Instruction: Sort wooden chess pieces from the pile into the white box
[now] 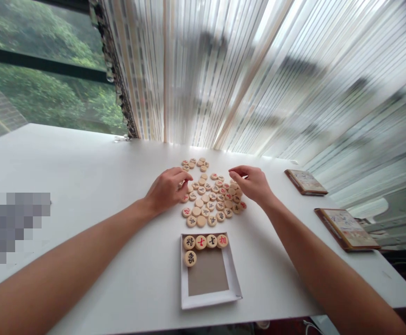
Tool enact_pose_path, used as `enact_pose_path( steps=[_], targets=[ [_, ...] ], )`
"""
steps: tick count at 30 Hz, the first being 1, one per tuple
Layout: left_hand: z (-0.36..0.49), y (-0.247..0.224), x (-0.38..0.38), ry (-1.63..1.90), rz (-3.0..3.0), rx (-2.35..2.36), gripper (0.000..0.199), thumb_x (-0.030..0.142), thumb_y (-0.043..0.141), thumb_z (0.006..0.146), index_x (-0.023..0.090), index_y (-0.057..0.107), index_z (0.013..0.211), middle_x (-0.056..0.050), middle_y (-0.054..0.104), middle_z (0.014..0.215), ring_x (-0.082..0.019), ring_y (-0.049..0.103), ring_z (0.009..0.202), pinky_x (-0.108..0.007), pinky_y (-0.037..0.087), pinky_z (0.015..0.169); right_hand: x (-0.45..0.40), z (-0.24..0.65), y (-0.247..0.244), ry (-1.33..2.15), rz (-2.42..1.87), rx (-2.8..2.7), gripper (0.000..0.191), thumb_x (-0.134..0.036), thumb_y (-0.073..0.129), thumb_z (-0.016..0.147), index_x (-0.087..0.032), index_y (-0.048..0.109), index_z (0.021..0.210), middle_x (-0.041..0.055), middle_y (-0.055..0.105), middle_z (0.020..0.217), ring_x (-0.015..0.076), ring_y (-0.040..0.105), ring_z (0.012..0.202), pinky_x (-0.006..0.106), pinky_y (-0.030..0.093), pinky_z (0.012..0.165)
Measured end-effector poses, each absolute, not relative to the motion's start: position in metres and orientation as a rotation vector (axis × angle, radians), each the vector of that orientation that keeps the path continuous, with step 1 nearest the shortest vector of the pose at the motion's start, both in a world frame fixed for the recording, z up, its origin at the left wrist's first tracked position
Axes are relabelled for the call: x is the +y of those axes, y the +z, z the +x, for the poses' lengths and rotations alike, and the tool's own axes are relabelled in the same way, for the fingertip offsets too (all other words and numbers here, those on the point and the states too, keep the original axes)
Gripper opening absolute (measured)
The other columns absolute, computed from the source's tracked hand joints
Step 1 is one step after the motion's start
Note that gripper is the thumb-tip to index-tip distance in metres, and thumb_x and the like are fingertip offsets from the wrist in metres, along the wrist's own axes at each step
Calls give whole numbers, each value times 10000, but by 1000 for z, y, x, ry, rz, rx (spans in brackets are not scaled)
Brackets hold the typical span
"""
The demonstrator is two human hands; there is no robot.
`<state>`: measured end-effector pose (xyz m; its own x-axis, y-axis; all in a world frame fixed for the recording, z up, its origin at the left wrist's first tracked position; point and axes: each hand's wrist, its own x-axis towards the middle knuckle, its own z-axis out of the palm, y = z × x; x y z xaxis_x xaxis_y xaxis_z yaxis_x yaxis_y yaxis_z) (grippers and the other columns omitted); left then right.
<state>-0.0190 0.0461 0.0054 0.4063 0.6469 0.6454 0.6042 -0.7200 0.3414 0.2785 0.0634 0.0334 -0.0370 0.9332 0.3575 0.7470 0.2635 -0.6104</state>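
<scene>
On the white counter (119,279) we see xiangqi pieces (212,197) spread toward the far edge, a shallow white tray (184,284) near the front edge, and two flat boxes (347,228) by the right edge.

- Tray (209,300): shallow, white-walled, grey-brown floor, lying flat and open side up.
- Row of 4 round wooden pieces (200,242): face up along the tray's far wall; characters black, red, black, red from left to right.
- 5th piece (190,258): black character up, in the tray, just nearer than the row's leftmost.
- Loose pieces (212,197): spread beyond the tray, some showing red or black characters, others blank faces.
</scene>
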Motion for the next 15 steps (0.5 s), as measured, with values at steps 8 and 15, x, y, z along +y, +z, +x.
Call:
enact_pose_path(
  steps=[8,15],
  targets=[
    [-22,7,49,1303,2532,1147,212,82,585,902,153,755,1008,-94,769,979,-242,747,939,-377,592,881,101,263,41,456,-1586,-1933,200,-313,742,853,-170,871,908,70,808,768,198,696,679,316,501,637],
    [-23,14,50,1334,2421,1214,204,113,585,910,151,775,972,-94,786,970,-225,762,904,-331,591,831,113,291,52,501,-1641,-1975,250,-324,702,888,-151,865,965,76,802,789,193,686,684,306,488,601]
  ],
)
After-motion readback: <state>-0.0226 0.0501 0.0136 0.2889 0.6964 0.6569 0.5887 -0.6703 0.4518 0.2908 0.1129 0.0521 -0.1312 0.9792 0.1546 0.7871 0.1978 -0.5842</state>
